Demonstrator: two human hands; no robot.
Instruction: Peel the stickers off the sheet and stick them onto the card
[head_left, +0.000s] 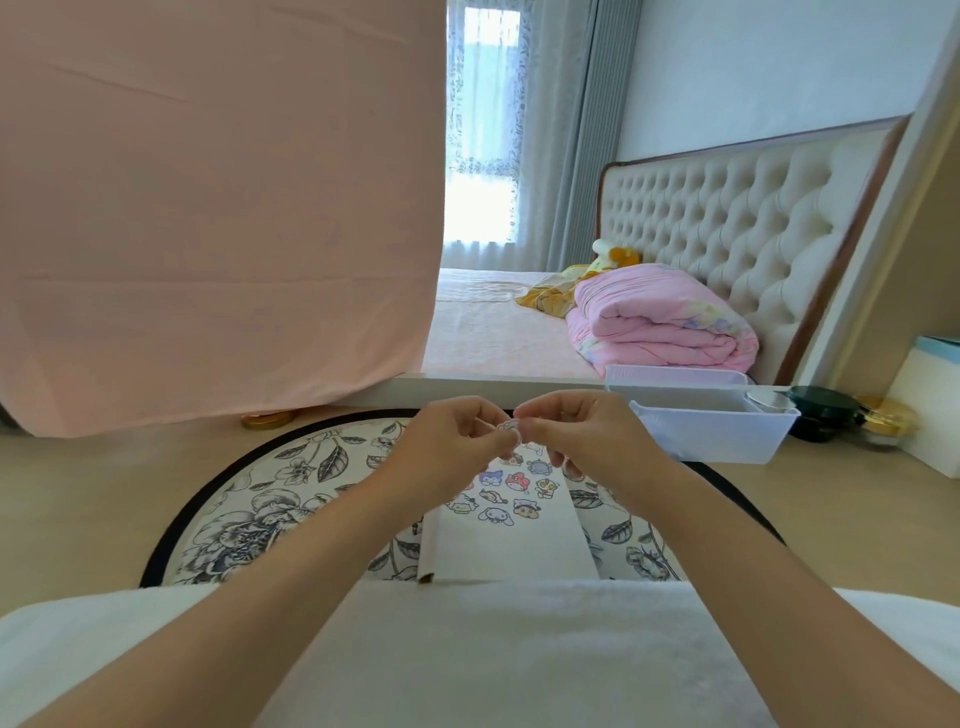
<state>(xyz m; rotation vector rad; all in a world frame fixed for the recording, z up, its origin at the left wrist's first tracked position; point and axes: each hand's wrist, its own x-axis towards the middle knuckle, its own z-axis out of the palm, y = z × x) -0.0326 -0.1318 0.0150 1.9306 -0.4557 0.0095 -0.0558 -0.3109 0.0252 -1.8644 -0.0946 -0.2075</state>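
- light wood table (78, 493) with a round floral mat (291, 483), dark-rimmed, in the middle.
- white plastic basket (711, 426) at the mat's far right, just beside the right hand; past it a dark jar (821, 410), a gold-capped jar (885, 418) and a white box (930, 415).
- gold lid (267, 418) at the mat's far left, under the hem of a hanging pink cloth (208, 208) that blocks the left half of the view.
- behind: bed with folded pink quilt (660, 322), plush toy (615, 254), tufted headboard (727, 218), curtained window (483, 130).
- white towel (493, 649) across the near foreground covers the card's near end; both forearms cross over it.
- card (509, 545) lies flat on the mat, white, long axis running straight away from the person, far end under the hands. left edge looks folded or thickened.
- cartoon stickers (511, 493) sit in loose rows on the card's far half; the near half is bare. the hands hide the farthest ones.
- left hand (457, 441) and right hand (582, 436) meet above the card's far end, knuckles up, fingers curled.
- both pinch one small sticker (508, 427) between fingertips, held in the air, clear of the card. too small and blurred to tell its design, its facing, or whether backing is attached.
- sticker sheet itself: cannot make it out.
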